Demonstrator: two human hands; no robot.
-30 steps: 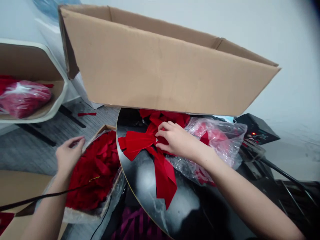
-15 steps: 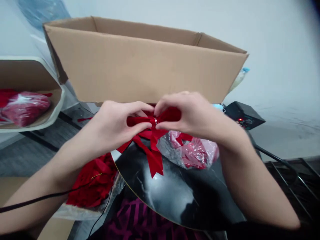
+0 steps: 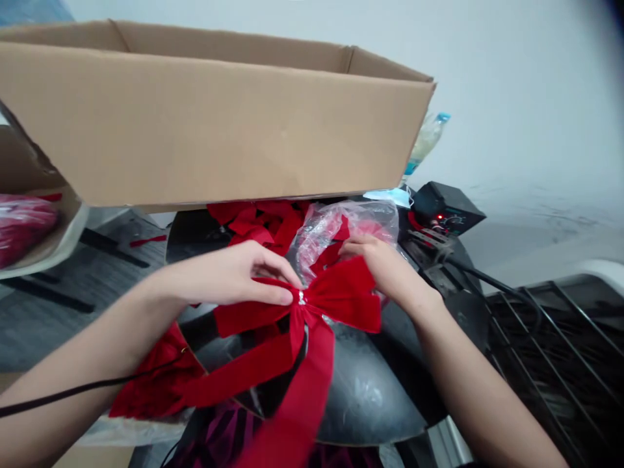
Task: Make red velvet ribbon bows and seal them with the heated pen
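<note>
My left hand [image 3: 244, 276] pinches a large red velvet bow [image 3: 348, 296] near its silvery centre tie, with the thumb in front. The bow is held up over the black round table [image 3: 373, 396], its loops out to both sides and its two tails hanging toward me. Behind the bow's right loop, my right hand [image 3: 377, 263] has its fingers curled at a clear plastic bag [image 3: 377, 214] of red pieces. The bow covers part of those fingers, and whatever they grip is hidden. More red bows [image 3: 266, 221] lie in a heap left of the bag.
A big open cardboard box [image 3: 219, 130] stands at the back. On the right are a black device [image 3: 446, 208] with a red light and a metal rack [image 3: 550, 344]. A red pile [image 3: 156, 383] sits low left; a black cord [image 3: 73, 393] crosses my left forearm.
Both hands were together at the bow's centre. The bow has come up toward me in my left hand, while my right hand has left it for the plastic bag. The view has shifted right.
</note>
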